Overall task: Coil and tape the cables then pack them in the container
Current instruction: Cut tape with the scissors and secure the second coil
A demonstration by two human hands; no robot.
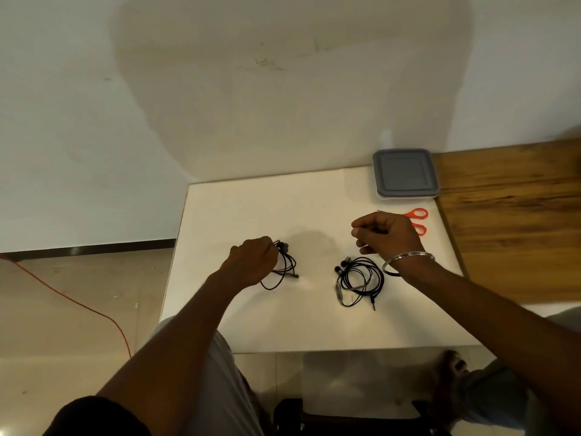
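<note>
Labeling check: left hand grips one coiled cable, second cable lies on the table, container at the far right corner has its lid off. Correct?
No: the head view shows the container with its grey lid on. The rest holds: left hand grips one coiled cable, second cable lies on the table.

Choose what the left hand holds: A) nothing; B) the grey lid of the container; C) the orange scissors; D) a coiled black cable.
D: the left hand grips the coiled black cable, far from the orange scissors and the lidded container.
</note>
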